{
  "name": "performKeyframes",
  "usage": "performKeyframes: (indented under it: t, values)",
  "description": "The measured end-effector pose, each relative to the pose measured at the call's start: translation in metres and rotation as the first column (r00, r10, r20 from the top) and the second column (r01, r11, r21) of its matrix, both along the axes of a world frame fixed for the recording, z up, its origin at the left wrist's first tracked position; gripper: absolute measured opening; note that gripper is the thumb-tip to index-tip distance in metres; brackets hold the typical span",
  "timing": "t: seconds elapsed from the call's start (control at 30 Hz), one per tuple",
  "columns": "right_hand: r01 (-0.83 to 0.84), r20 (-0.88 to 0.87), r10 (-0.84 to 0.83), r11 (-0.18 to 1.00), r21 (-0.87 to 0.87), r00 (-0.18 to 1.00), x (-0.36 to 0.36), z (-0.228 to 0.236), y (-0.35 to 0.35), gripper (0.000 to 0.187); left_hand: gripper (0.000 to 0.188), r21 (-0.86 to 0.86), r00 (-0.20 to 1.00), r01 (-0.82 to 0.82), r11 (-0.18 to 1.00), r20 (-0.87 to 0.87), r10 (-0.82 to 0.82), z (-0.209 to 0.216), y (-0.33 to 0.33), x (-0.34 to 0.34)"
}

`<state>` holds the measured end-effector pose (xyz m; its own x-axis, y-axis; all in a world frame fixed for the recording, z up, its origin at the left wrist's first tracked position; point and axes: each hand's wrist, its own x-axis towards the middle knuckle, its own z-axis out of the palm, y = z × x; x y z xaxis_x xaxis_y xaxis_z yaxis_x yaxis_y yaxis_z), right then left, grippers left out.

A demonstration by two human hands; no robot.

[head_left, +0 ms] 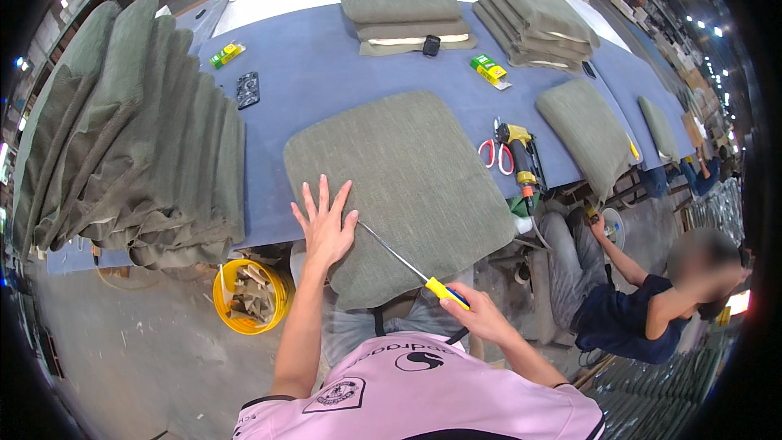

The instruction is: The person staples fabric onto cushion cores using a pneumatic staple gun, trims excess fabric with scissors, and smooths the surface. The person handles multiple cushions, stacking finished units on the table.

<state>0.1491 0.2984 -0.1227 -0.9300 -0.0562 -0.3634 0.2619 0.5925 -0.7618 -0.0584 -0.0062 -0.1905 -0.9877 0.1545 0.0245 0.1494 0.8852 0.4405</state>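
Note:
A grey-green fabric-covered seat cushion (407, 163) lies on the blue table in front of me, its near corner jutting over the edge. My left hand (326, 224) rests flat on the cushion's left part, fingers spread. In my right hand (476, 311) is a screwdriver (444, 292) with a yellow and blue handle and a long thin metal shaft. The shaft lies across the cushion, its tip close to my left thumb. Right of the cushion are red-handled scissors (497, 156) and a yellow and black pneumatic staple gun (520, 151).
Stacked grey-green covers (155, 130) fill the table's left side. Cushion stacks (399, 4) stand at the back, near a phone (248, 90) and yellow-green boxes (489, 71). A yellow bucket of scraps (254, 297) is on the floor. At the right a co-worker (635, 318) sits beside another cushion (586, 130).

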Motion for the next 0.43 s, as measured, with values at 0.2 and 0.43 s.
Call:
performKeyframes:
  t: [0.2, 0.43]
  values:
    - [0.028, -0.194, 0.013, 0.978, 0.209, 0.981, 0.002, 0.011, -0.003, 0.048, 0.068, -0.009, 1.0, 0.005, 1.0, 0.007, -0.005, 0.004, 0.0, 0.0]
    - [-0.019, -0.239, 0.104, 0.943, 0.332, 0.965, -0.009, 0.03, 0.0, 0.051, 0.071, -0.014, 1.0, 0.015, 1.0, 0.024, -0.015, 0.003, -0.003, 0.0]
